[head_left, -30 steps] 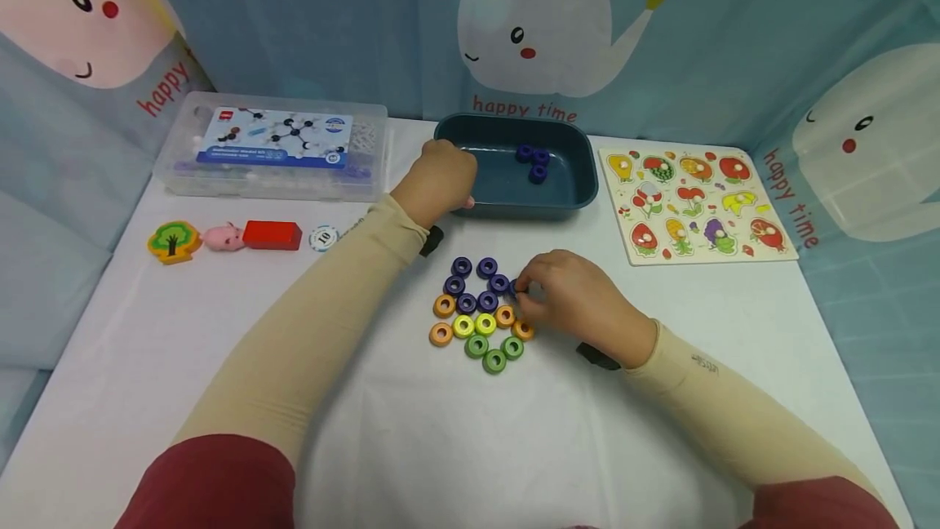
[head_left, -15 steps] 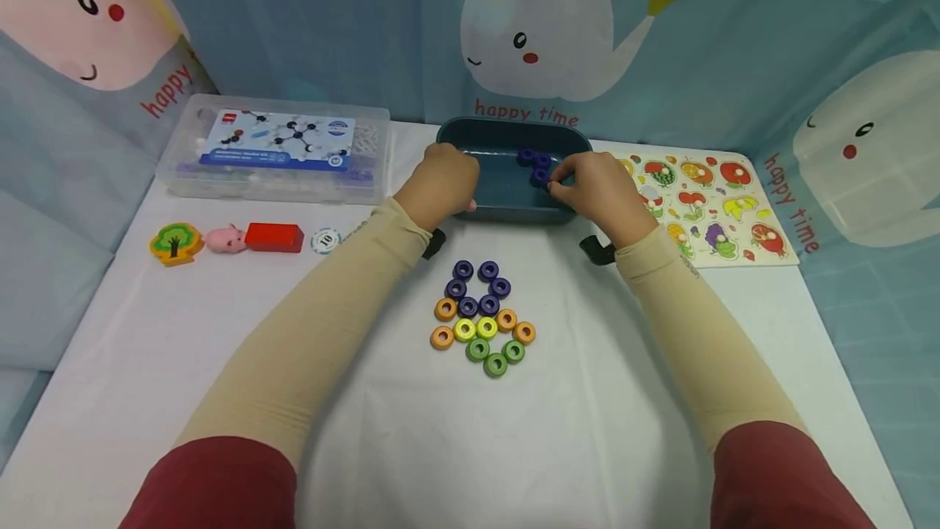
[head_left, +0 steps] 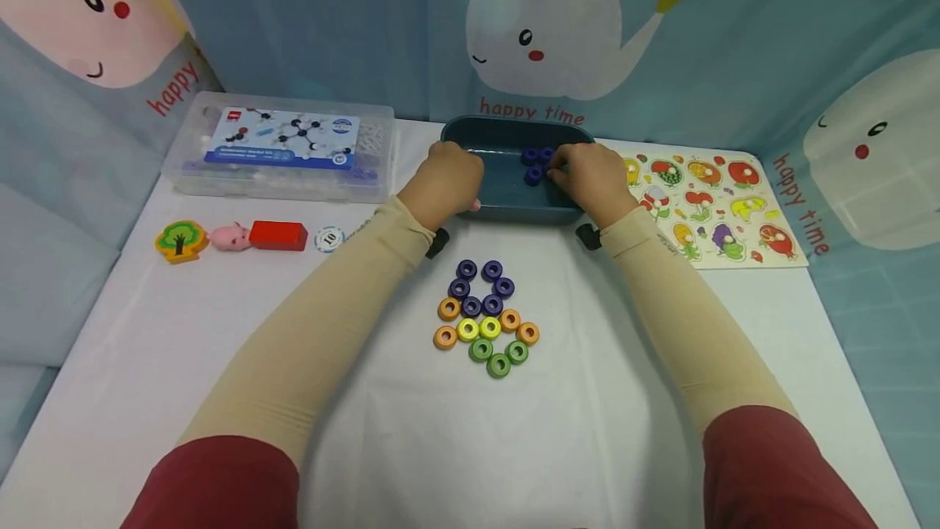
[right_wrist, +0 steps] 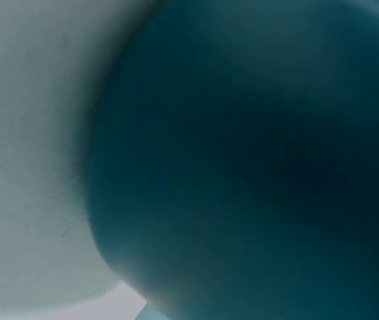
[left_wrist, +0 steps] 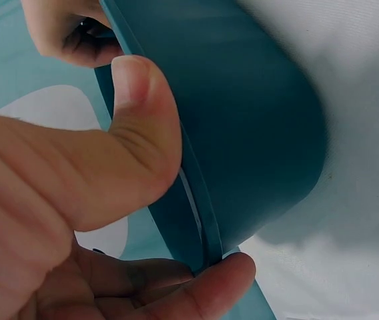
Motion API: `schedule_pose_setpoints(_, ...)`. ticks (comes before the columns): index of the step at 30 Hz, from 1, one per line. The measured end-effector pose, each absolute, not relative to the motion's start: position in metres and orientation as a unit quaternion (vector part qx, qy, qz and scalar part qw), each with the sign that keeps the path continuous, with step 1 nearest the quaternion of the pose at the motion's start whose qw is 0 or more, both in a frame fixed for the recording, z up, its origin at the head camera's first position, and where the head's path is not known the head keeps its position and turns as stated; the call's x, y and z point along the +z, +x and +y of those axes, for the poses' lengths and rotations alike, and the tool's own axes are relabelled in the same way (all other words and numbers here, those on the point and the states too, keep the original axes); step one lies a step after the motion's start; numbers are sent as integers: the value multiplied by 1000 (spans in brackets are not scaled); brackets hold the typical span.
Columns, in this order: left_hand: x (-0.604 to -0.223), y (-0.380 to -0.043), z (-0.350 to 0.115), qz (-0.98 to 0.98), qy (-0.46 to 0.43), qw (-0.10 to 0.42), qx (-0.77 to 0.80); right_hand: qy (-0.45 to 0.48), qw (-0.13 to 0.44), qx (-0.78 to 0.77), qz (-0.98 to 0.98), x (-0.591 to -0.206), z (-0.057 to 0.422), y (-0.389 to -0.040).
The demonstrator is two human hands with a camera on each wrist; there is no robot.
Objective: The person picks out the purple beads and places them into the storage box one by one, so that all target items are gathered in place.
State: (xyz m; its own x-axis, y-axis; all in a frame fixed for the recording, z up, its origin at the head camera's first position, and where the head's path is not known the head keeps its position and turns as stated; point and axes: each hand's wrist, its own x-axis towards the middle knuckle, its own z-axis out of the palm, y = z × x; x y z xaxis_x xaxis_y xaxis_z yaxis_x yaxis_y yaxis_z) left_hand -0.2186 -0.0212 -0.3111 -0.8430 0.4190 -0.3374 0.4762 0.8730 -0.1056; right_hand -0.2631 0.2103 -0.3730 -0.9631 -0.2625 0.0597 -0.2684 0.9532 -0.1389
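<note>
My left hand (head_left: 446, 178) grips the near left rim of a dark teal bin (head_left: 507, 213). In the left wrist view the thumb (left_wrist: 146, 113) presses on the bin's rim, with fingers on the other side. My right hand (head_left: 591, 180) reaches over the bin's right end with bent fingers, beside several purple rings (head_left: 532, 176); its fingertips are partly hidden, so whether it pinches a ring is unclear. Nearer me lie more purple rings (head_left: 471, 306), orange rings (head_left: 445, 338), yellow rings (head_left: 467, 329) and green rings (head_left: 498, 366), set in a pattern. The right wrist view shows only the blurred bin wall (right_wrist: 243, 200).
A clear molecular model box (head_left: 282, 162) stands back left. In front of it sit a tree piece (head_left: 180, 241), a pink pig (head_left: 230, 237), a red block (head_left: 278, 236) and a round token (head_left: 330, 239). A fruit puzzle board (head_left: 727, 211) lies right of the bin.
My right hand has gone from the ring pattern up to the bin. The purple ring it held at the pattern's right is gone from there. My left hand stays on the rim.
</note>
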Motion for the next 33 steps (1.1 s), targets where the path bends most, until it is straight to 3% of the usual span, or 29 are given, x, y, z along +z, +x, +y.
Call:
schedule_pose_setpoints(8, -313, -219, -23, 954, 234, 161, -93, 107, 19, 146, -983, -364, 208, -247)
schedule_pose_setpoints(18, -314, -221, -23, 954, 226, 171, -101, 240, 113, 165, -950, -354, 187, -163)
schedule_pose_setpoints(26, -312, -220, -23, 953, 229, 168, -103, 322, -33, 142, -935, -365, 171, -117)
schedule_pose_setpoints(33, -312, -219, -23, 956, 236, 146, -96, 325, -56, 122, -936, -379, 170, -107)
